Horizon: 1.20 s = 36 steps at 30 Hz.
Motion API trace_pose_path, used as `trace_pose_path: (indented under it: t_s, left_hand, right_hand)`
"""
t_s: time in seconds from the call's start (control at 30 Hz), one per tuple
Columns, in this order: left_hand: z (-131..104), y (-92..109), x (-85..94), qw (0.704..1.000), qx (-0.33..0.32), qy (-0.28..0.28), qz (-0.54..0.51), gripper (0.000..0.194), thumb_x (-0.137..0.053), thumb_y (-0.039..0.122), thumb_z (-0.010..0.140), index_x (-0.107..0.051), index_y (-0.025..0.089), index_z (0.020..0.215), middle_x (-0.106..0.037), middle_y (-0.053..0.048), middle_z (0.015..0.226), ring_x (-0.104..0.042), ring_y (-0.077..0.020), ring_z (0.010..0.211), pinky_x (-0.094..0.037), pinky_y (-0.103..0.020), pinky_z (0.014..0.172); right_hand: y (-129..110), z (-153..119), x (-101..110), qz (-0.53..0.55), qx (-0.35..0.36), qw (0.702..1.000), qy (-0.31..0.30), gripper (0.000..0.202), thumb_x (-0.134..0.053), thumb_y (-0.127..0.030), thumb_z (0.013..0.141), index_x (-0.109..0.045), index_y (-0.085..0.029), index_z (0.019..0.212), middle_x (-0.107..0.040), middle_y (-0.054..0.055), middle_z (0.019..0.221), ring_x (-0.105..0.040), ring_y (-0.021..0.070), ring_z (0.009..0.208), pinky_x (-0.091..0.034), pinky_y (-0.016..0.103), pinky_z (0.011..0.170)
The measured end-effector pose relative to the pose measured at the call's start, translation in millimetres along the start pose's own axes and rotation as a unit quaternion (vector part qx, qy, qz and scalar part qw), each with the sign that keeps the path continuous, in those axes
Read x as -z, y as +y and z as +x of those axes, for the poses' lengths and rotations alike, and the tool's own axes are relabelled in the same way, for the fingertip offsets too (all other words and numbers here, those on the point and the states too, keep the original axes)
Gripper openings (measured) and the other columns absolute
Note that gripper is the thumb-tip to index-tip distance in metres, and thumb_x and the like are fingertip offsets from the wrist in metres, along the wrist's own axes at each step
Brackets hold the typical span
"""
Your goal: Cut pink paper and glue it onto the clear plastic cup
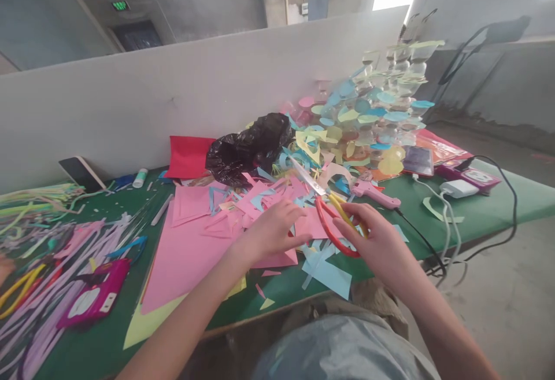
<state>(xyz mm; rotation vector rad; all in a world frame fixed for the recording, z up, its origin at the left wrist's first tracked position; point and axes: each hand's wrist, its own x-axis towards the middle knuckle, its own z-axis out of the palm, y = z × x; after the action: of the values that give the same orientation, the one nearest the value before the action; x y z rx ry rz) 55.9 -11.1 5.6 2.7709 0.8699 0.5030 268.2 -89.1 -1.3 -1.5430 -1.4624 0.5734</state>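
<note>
Nearest lies grey cloth [347,348] over the wearer's lap, below the edge of a green tabletop [485,212]. Above that edge, the right hand [375,231] has its thumb and fingers wrapped around the handles, 1 red and 1 yellow, of a pair of scissors [319,203]; the blades point up and away over the paper scraps. The left hand [275,224] is held loosely open, thumb apart from the fingers, over cut pink paper; I cannot tell whether it touches it. Just below the scissors is a light blue paper piece [332,275].

To the left, pink sheets [182,264] overlap a yellow-green sheet [145,325]. Beyond them lie lilac strips [39,351] and a magenta case [93,296], with a co-worker's hand [5,267] at the picture's edge, its grip too cropped to tell.

Right of the scissors' blades rests a pink glue gun [377,194] with a black cord; beyond it are a white charger [458,188] and a phone [418,160] with a white cable.

Farther back sit a black plastic bag [264,137], a red sheet [188,154] and clear cups [401,120] stacked with coloured paper discs. A 2nd phone [82,173] leans near the white partition [108,102]; behind that, a green sign [120,6] glows.
</note>
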Motion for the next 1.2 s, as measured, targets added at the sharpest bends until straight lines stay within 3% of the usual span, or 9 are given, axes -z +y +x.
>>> trace_pose_path:
  t_s: [0.07,0.27,0.43,0.63,0.77,0.83,0.9,1.03,1.2]
  left_hand:
    - [14.9,-0.4,-12.2,1.000,0.003,-0.029,-0.009,0.040,-0.065,0.047,0.084,-0.060,0.020,0.113,-0.064,-0.013,0.118,-0.055,-0.0303,0.113,-0.043,-0.045,0.098]
    - [41.0,-7.0,-30.2,0.995,0.066,-0.078,-0.009,0.038,-0.057,0.032,0.090,-0.053,0.018,0.125,-0.057,-0.014,0.129,-0.049,-0.0316,0.123,-0.040,-0.047,0.102]
    - [41.1,-12.8,-23.8,0.991,0.100,-0.024,-0.081,0.028,-0.049,0.015,0.087,-0.059,0.020,0.113,-0.061,-0.010,0.118,-0.050,-0.0281,0.119,-0.041,-0.044,0.100]
    - [20.5,-33.0,1.1,0.978,0.154,0.039,-0.135,0.017,-0.045,0.027,0.092,-0.061,0.022,0.091,-0.066,-0.005,0.097,-0.060,-0.0224,0.094,-0.047,-0.035,0.083]
    - [-17.8,-64.9,30.2,0.933,0.268,0.140,-0.196,0.016,-0.058,0.036,0.085,-0.064,0.023,0.092,-0.070,-0.001,0.094,-0.063,-0.0212,0.088,-0.047,-0.031,0.079]
    - [-37.6,-82.8,41.2,0.888,0.321,0.217,-0.249,0.019,-0.069,0.035,0.075,-0.065,0.021,0.087,-0.071,-0.002,0.090,-0.064,-0.0226,0.089,-0.047,-0.031,0.081]
    - [-52.2,-96.6,46.6,0.867,0.345,0.245,-0.264,0.024,-0.071,0.037,0.070,-0.064,0.020,0.084,-0.071,-0.004,0.086,-0.065,-0.0228,0.085,-0.049,-0.032,0.078]
    - [-62.2,-106.7,41.9,0.835,0.376,0.270,-0.298,0.029,-0.068,0.040,0.071,-0.062,0.018,0.088,-0.072,-0.006,0.084,-0.067,-0.0218,0.078,-0.051,-0.031,0.069]
    - [-67.4,-116.5,33.0,0.779,0.431,0.326,-0.319,0.028,-0.068,0.030,0.067,-0.061,0.016,0.090,-0.072,-0.007,0.083,-0.069,-0.0227,0.076,-0.054,-0.032,0.066]
  right_hand:
    - [1.3,2.5,6.6,0.013,-0.011,0.999,0.028,0.037,-0.061,-0.053,0.084,-0.067,-0.022,0.103,-0.065,0.007,0.094,-0.060,0.0222,0.082,-0.049,0.034,0.071]
    - [5.3,7.3,17.9,0.029,-0.031,0.998,0.051,0.041,-0.062,-0.055,0.082,-0.068,-0.022,0.104,-0.067,0.008,0.101,-0.060,0.0218,0.085,-0.050,0.032,0.069]
    - [8.4,10.0,16.6,0.038,-0.021,0.998,0.049,0.042,-0.064,-0.055,0.080,-0.070,-0.021,0.104,-0.068,0.008,0.102,-0.061,0.0218,0.085,-0.050,0.033,0.071]
    - [-0.4,18.2,17.5,0.008,0.013,1.000,0.017,0.041,-0.062,-0.056,0.083,-0.069,-0.022,0.103,-0.067,0.006,0.094,-0.060,0.0208,0.081,-0.048,0.032,0.067]
    - [-10.9,40.3,5.0,-0.034,0.067,0.997,-0.036,0.038,-0.059,-0.053,0.087,-0.068,-0.020,0.104,-0.067,0.008,0.095,-0.061,0.0215,0.081,-0.047,0.032,0.068]
    - [-13.9,55.4,-10.1,-0.067,0.093,0.992,-0.061,0.033,-0.057,-0.048,0.088,-0.069,-0.019,0.102,-0.067,0.008,0.096,-0.061,0.0223,0.082,-0.046,0.033,0.068]
    - [-14.7,69.4,-27.9,-0.123,0.134,0.980,-0.083,0.029,-0.056,-0.041,0.089,-0.070,-0.018,0.098,-0.067,0.010,0.092,-0.061,0.0251,0.087,-0.046,0.035,0.072]
    - [-13.0,86.3,-54.3,-0.195,0.209,0.950,-0.125,0.023,-0.060,-0.034,0.087,-0.070,-0.016,0.096,-0.066,0.010,0.092,-0.060,0.0267,0.092,-0.045,0.037,0.080]
    - [-10.9,91.0,-62.6,-0.196,0.196,0.945,-0.175,0.027,-0.055,-0.037,0.090,-0.070,-0.016,0.097,-0.067,0.009,0.089,-0.060,0.0236,0.084,-0.043,0.032,0.069]
